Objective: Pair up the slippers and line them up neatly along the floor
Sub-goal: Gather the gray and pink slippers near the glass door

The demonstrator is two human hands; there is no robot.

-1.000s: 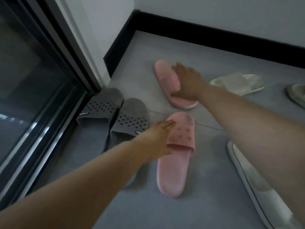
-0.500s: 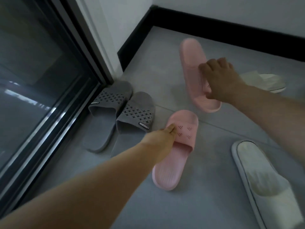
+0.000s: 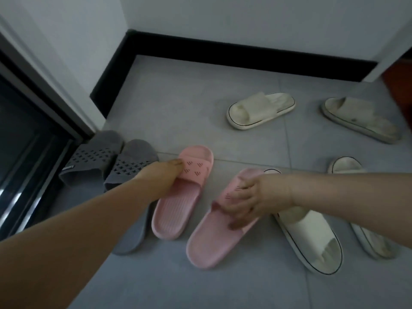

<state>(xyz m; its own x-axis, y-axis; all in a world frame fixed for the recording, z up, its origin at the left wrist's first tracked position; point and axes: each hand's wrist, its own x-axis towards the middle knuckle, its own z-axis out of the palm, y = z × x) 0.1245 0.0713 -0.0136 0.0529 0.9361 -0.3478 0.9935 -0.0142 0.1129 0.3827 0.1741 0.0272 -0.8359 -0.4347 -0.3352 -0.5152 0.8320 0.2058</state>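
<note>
Two pink slippers lie side by side on the grey tile floor. My left hand [image 3: 161, 176] grips the strap of the left pink slipper [image 3: 178, 204]. My right hand [image 3: 254, 198] holds the strap of the right pink slipper [image 3: 214, 237], which is tilted a little to the right. A pair of grey slippers [image 3: 124, 161] sits together at the left, against the door frame; my left forearm covers part of it. Several cream slippers lie scattered: one [image 3: 260, 110] at the back, one [image 3: 361, 119] at the far right, one [image 3: 312, 239] beside the right pink slipper, and one [image 3: 370, 239] partly under my right forearm.
A dark glass sliding door [image 3: 24, 157] and its frame run along the left. A black skirting board [image 3: 223, 52] lines the white walls at the back. Bare grey floor [image 3: 189, 114] lies between the wall corner and the slippers, and in front of me.
My right hand has lifted the far pink slipper from beside the wall and brought it down next to the near one. My left hand stays on the near pink slipper's strap.
</note>
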